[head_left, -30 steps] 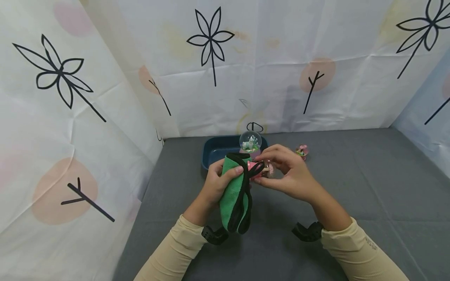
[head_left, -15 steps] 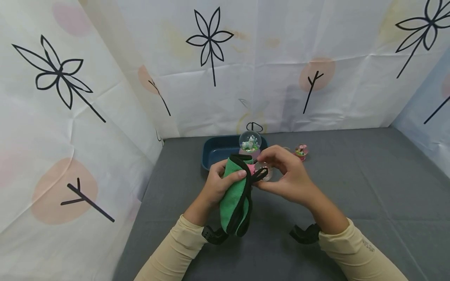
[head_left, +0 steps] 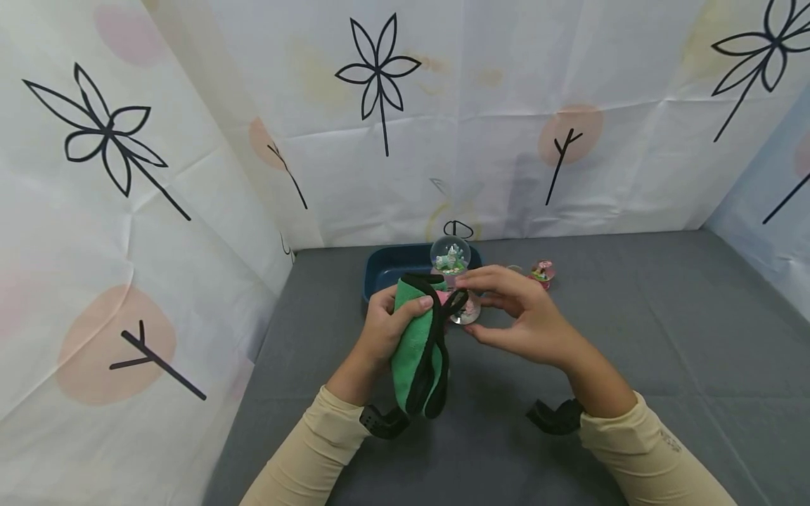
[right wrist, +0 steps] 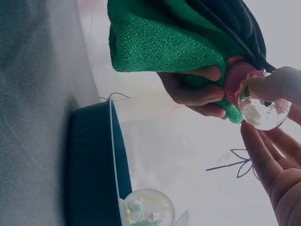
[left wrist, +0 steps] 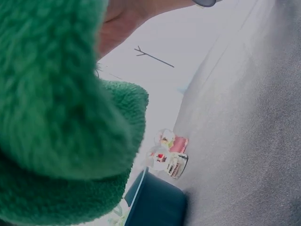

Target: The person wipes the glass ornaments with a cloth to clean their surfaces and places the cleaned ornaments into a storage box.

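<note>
My left hand [head_left: 378, 329] grips a folded green cloth [head_left: 414, 362] with black edging. Wrapped partly in that cloth is the pink base of a small snow globe [right wrist: 265, 112], tilted on its side. Thumb and fingers of my right hand [head_left: 531, 320] pinch the clear glass ball from opposite sides, as the right wrist view shows. Cloth fills much of the left wrist view and hides the held globe there.
A dark blue tray [head_left: 382, 274] stands behind my hands. At its right end sits a larger snow globe [head_left: 451, 256] with a pale purple base. Farther right is a small red-based snow globe [head_left: 542, 274], with a white-based one [left wrist: 176, 165] beside it.
The snow globe turns between my hands and shifts slightly left with the cloth. My right fingers have changed their place on the glass ball.
</note>
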`<state>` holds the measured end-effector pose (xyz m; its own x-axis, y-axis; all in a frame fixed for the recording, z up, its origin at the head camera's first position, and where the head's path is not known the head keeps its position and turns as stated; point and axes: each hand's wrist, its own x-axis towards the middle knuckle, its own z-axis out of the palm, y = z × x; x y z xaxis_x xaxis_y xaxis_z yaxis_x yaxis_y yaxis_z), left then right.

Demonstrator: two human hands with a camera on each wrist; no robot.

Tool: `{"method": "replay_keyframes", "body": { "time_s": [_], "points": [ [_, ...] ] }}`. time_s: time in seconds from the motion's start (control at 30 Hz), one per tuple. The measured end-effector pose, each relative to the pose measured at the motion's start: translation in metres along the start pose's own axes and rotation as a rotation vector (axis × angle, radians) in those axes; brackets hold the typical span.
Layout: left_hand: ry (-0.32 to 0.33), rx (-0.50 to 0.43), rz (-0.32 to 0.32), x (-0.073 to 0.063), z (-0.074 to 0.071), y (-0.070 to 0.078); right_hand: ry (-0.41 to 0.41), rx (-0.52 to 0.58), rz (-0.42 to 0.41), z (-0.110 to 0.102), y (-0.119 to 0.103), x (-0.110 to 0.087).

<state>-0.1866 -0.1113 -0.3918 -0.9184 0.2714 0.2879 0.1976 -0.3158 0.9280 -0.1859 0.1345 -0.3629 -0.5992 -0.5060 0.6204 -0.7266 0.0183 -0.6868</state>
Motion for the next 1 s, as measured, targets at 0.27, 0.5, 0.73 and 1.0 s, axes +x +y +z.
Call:
{"method": "replay_keyframes", "body": {
  "time_s": [0.27, 0.5, 0.73, 1.0],
  "points": [
    [-0.016, 0.032, 0.011, -0.0002, -0.0009, -0.0006, 0.037, -0.049, 0.045, 0.0005, 0.0031, -0.0012],
    [-0.019, 0.086, 0.037, 0.0004, -0.0010, -0.0017, 0.053, -0.134, 0.133, -0.0009, 0.0032, -0.0021],
    [0.014, 0.077, 0.020, 0.0000, -0.0002, -0.0012, 0.029, -0.117, 0.028, -0.0024, 0.0051, 0.0000],
    [0.021, 0.038, -0.011, 0.0004, 0.0025, 0.0001, 0.100, -0.301, -0.170, -0.0015, 0.0062, 0.0036]
  ]
}}
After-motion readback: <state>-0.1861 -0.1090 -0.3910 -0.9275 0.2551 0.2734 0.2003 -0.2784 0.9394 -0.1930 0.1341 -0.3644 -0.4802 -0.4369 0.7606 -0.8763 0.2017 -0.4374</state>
